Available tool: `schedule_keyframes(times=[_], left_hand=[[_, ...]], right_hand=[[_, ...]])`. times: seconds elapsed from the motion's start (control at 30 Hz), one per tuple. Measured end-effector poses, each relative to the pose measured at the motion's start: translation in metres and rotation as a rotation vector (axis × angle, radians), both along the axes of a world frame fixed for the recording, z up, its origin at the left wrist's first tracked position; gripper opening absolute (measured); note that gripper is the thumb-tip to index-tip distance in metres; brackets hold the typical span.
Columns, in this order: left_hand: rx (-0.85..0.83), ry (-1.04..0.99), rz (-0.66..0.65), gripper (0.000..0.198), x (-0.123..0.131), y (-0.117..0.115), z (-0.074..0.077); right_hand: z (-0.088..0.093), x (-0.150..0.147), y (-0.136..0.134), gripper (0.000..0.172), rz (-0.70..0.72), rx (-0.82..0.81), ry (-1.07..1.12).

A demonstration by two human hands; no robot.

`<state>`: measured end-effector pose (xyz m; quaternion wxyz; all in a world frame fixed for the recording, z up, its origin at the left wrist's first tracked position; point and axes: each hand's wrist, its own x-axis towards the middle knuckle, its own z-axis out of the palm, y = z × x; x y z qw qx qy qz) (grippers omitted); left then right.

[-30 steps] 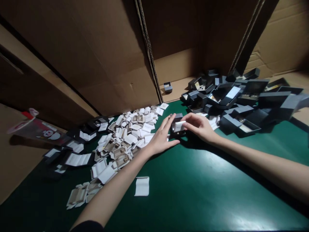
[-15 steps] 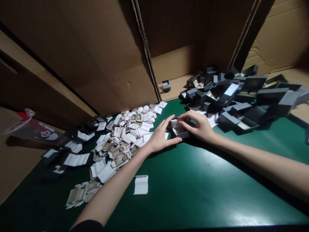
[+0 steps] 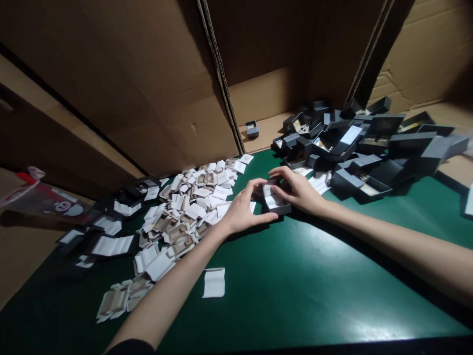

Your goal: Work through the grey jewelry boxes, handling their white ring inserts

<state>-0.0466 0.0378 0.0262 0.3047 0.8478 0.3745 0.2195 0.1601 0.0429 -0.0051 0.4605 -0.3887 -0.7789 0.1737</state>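
Observation:
A small black box (image 3: 281,209) with a folded white insert (image 3: 272,197) inside rests on the green table (image 3: 295,296). On its left side my left hand (image 3: 244,209) curves around it, fingertips at the far edge and thumb at the near corner. From the right, my right hand (image 3: 299,191) grips the box, its thumb over the white insert and its index finger arched behind. Beside my left hand spreads a pile of white folded inserts (image 3: 195,212).
Many black boxes (image 3: 369,148) are heaped at the back right. More dark boxes (image 3: 114,246) and a plastic cup (image 3: 62,204) stand at the left. One white piece (image 3: 214,283) lies near the front. Cardboard walls (image 3: 148,88) close off the back.
The fingers of my left hand have bent more at the far edge of the box. My right hand's fingers have shifted slightly, and more of the white insert shows. The whole view has moved a little.

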Motion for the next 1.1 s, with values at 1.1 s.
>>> schedule_keyframes(times=[1.1], left_hand=[[0.393,0.359,-0.091,0.057,0.0029,-0.004,0.0016]], right_hand=[[0.0069,0.0006,-0.0035,0.016,-0.049,0.113,0.048]])
